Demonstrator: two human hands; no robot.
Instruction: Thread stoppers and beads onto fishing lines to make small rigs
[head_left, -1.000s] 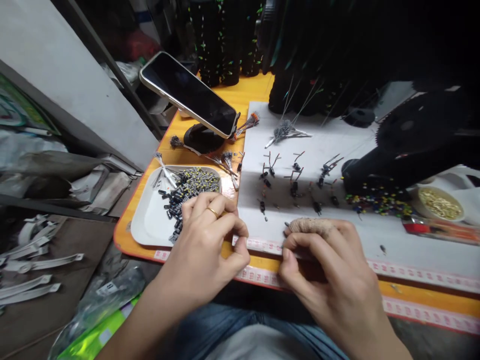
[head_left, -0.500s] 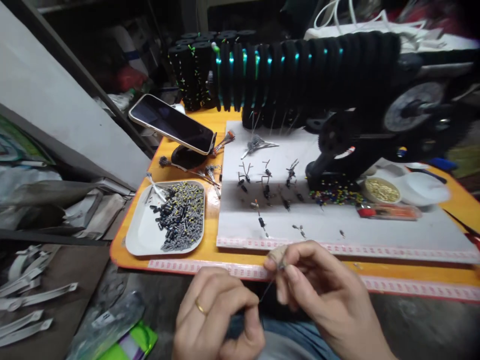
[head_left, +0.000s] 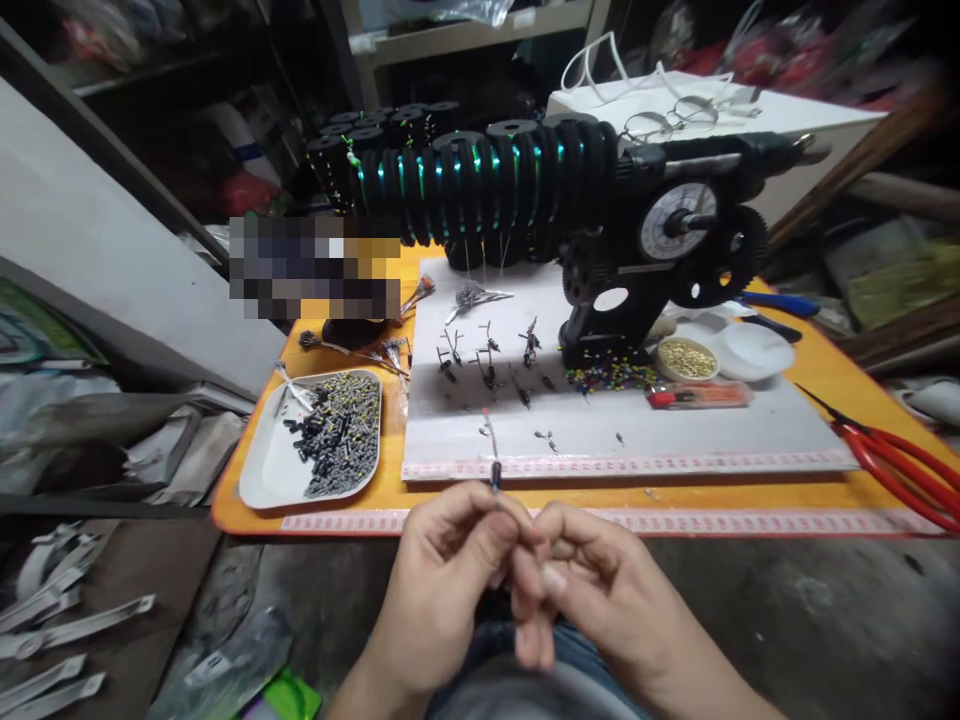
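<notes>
My left hand [head_left: 457, 560] is closed in a pinch, its thumb and forefinger together over the board's front edge. From its fingertips rises a small black cylinder on a thin stem [head_left: 496, 476], whose upper end is reddish. My right hand [head_left: 600, 575] is pinched close against the left one; what its fingertips hold is too small and hidden to make out. Behind the hands, a white board [head_left: 675, 450] bears several small black pieces with wire stems [head_left: 489, 375] and tiny grey bits [head_left: 547, 440].
Left is a white tray [head_left: 259, 470] of small grey and black cylinders. A black geared winder [head_left: 679, 220] carries foam spools with green line. Coloured beads [head_left: 611, 375], a bowl of gold bits [head_left: 686, 358] and red-handled scissors [head_left: 892, 460] lie right. A measuring tape [head_left: 345, 522] edges the table.
My left hand has moved up and against my right, and the stemmed black cylinder now shows at its fingertips. A thin dark strand seen between the hands is hidden now. The view has shifted right.
</notes>
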